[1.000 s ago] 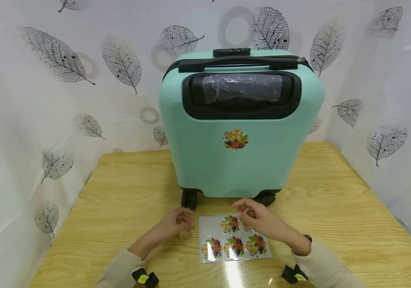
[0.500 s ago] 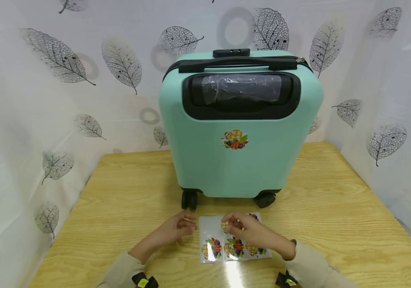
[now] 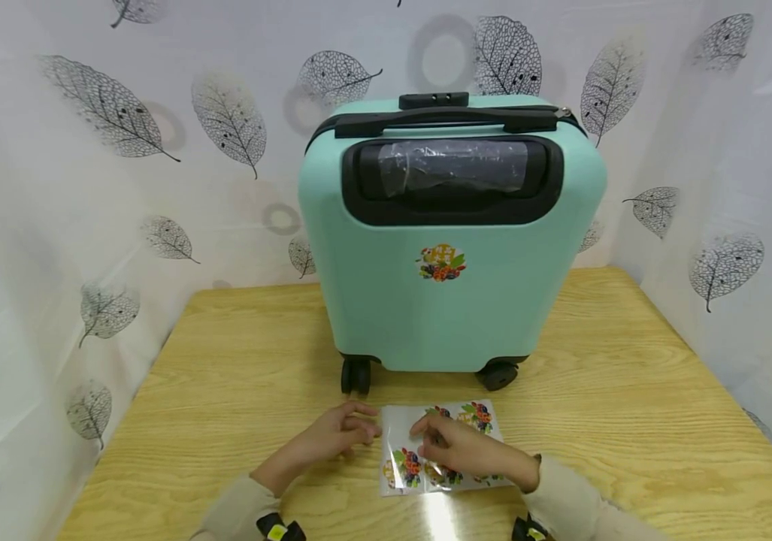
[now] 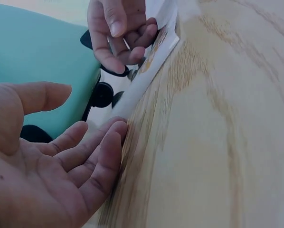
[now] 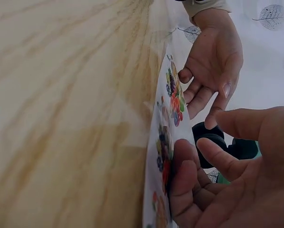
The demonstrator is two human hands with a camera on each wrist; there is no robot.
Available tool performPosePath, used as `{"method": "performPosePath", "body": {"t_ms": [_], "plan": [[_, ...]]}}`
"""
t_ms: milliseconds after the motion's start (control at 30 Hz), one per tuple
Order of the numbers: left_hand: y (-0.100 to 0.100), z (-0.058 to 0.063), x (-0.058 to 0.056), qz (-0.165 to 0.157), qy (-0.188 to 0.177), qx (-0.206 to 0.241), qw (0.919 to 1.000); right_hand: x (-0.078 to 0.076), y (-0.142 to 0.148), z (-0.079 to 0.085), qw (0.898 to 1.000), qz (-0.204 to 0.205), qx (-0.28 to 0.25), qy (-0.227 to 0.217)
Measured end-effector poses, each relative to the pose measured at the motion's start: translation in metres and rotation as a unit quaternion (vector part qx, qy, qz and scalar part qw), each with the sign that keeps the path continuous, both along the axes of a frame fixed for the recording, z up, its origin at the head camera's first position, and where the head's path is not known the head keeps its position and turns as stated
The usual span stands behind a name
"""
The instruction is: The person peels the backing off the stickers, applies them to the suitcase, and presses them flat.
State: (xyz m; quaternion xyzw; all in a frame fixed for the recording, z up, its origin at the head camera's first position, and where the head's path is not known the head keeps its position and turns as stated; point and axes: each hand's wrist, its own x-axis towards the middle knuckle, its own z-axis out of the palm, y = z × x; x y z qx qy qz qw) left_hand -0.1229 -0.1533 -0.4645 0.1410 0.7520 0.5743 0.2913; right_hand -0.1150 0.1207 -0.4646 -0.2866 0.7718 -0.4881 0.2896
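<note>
A sheet of fruit stickers (image 3: 395, 430) lies on the wooden table, its upper left place bare of a sticker. My left hand (image 3: 337, 433) is at the sheet's left edge, palm inward, fingertips low by the tabletop and thumb apart. Over the middle of the sheet, my right hand (image 3: 456, 446) rests with loosely bent fingers; its lower fingers lie against the sheet in the right wrist view, and a gap shows between thumb and forefinger. It covers parts of several stickers. Behind stands a mint green suitcase (image 3: 392, 319) with one round fruit sticker (image 3: 441, 263) on its front.
The suitcase stands upright on black wheels (image 3: 355, 375) just behind the sheet. Plastic film covers its black pull handle (image 3: 453, 167). A pale curtain (image 3: 243, 218) with leaf prints hangs behind and beside the table (image 3: 243, 338).
My right hand has come left and toward me over the sheet. My left hand has moved slightly right to the sheet's edge, and the sheet has shifted a little right.
</note>
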Motion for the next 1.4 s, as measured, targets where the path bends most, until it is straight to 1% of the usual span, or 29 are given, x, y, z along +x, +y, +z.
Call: {"method": "performPosePath", "body": {"t_ms": [133,333,500,667,833,1133,1300,1400], "plan": [[0.005,0.000,0.000,-0.004,0.003,-0.001,1.0000,0.000,-0.001,0.000,1.000,0.004,0.002,0.001],[0.015,-0.008,0.001,-0.004,-0.002,-0.001,1.0000,0.002,-0.001,0.000,1.000,0.002,0.001,-0.005],[0.023,-0.013,0.004,-0.002,-0.012,0.015,0.9998,0.004,0.000,-0.001,1.000,0.001,0.004,-0.013],[0.029,-0.009,0.005,0.003,-0.021,0.033,0.9992,0.003,-0.001,-0.001,1.000,0.003,0.002,-0.005],[0.034,-0.006,0.006,0.008,-0.018,0.038,0.9991,0.002,0.000,-0.001,1.000,0.006,0.003,-0.007],[0.041,-0.003,0.005,0.031,-0.025,0.041,0.9984,0.006,-0.001,0.005,0.999,0.002,-0.014,-0.038],[0.046,0.000,0.006,0.032,-0.009,0.035,0.9988,0.008,-0.002,0.007,0.999,-0.004,-0.010,-0.035],[0.049,0.002,0.005,0.036,0.003,0.030,0.9989,0.009,-0.004,0.008,1.000,-0.008,-0.012,-0.026]]}}
